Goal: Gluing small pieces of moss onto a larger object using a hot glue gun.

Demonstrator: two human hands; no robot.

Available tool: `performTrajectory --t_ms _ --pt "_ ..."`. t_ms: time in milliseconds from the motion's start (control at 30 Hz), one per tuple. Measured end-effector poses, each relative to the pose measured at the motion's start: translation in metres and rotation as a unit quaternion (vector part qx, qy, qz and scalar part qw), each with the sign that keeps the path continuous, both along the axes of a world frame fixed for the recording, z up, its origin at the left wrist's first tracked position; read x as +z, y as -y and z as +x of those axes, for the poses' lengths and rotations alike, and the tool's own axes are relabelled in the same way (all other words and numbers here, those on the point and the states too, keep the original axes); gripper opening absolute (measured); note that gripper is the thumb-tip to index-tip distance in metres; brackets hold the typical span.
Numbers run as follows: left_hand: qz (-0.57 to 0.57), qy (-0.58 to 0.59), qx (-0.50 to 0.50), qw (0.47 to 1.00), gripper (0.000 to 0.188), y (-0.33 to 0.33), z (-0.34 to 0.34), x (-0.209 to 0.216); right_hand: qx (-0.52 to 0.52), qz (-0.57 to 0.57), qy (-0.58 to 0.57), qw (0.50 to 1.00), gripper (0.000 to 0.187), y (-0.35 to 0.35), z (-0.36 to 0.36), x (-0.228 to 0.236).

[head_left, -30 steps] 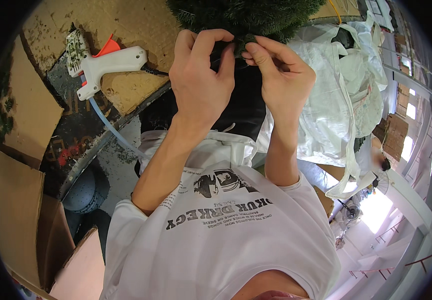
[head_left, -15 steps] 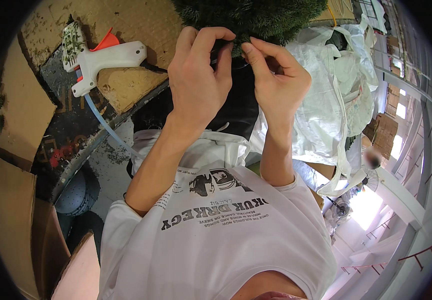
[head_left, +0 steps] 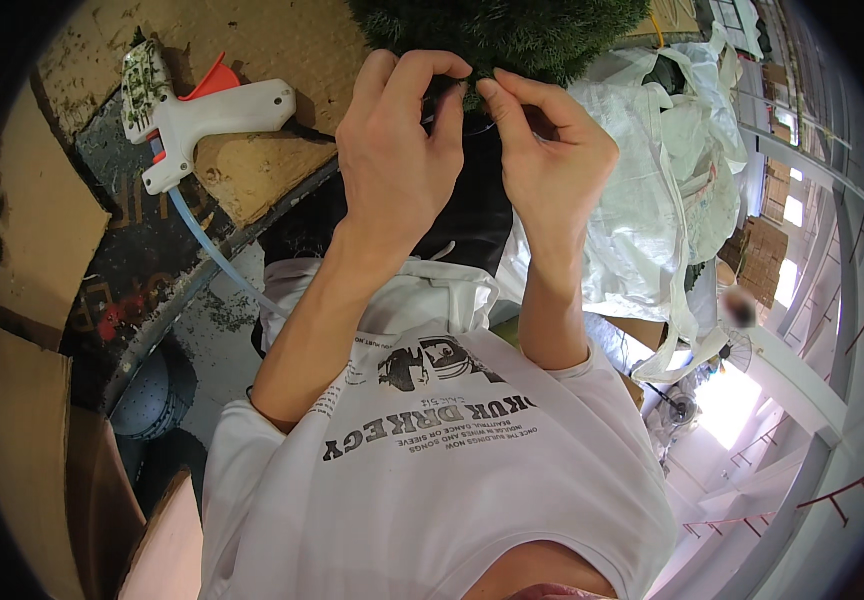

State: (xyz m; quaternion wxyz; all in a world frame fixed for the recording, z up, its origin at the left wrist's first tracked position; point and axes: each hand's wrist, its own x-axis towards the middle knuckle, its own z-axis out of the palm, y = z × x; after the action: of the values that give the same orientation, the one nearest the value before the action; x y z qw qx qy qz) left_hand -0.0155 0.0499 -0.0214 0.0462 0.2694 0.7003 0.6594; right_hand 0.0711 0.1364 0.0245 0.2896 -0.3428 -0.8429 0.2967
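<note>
A bushy, dark green artificial plant (head_left: 512, 35) fills the top middle, cut off by the upper edge. At its near side my left hand (head_left: 397, 150) is closed, thumb and index finger brought together on a small green sprig. Just to the right, my right hand (head_left: 554, 160) pinches at the same sprig with thumb and index fingertip. The two hands' fingertips almost meet, and the sprig between them is mostly hidden.
A white hot glue gun (head_left: 202, 120) with an orange trigger lies on worn cardboard (head_left: 272, 50) at the left, its blue glue stick (head_left: 202, 235) trailing toward me. White woven sacks (head_left: 632, 200) stand at the right. Cardboard flaps (head_left: 27, 200) line the far left.
My right fingertips have shifted slightly left, closer to the left ones. The left hand stays nearly where it was, and the plant has barely moved.
</note>
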Motion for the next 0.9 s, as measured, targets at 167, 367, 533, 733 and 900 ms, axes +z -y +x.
performTrajectory --t_ms 167,367,533,733,900 --pt "0.001 0.001 0.0 1.0 0.021 0.0 0.0 0.0 -0.025 -0.021 -0.019 0.999 0.011 0.001 -0.004 -0.001" --pt "0.003 0.006 -0.003 1.0 0.02 0.0 -0.001 -0.001 -0.061 -0.111 -0.048 0.991 0.014 0.003 -0.007 0.002" --pt "0.008 0.006 -0.002 1.0 0.019 0.0 -0.001 -0.002 -0.064 -0.115 -0.037 0.991 0.011 0.003 -0.01 0.006" --pt "0.014 -0.001 -0.024 1.0 0.02 0.0 -0.001 -0.006 -0.1 -0.104 -0.025 0.989 0.011 0.004 -0.012 0.002" --pt "0.023 0.01 -0.025 0.999 0.02 0.0 -0.001 -0.007 -0.112 -0.143 -0.028 0.983 0.012 0.002 -0.015 0.004"
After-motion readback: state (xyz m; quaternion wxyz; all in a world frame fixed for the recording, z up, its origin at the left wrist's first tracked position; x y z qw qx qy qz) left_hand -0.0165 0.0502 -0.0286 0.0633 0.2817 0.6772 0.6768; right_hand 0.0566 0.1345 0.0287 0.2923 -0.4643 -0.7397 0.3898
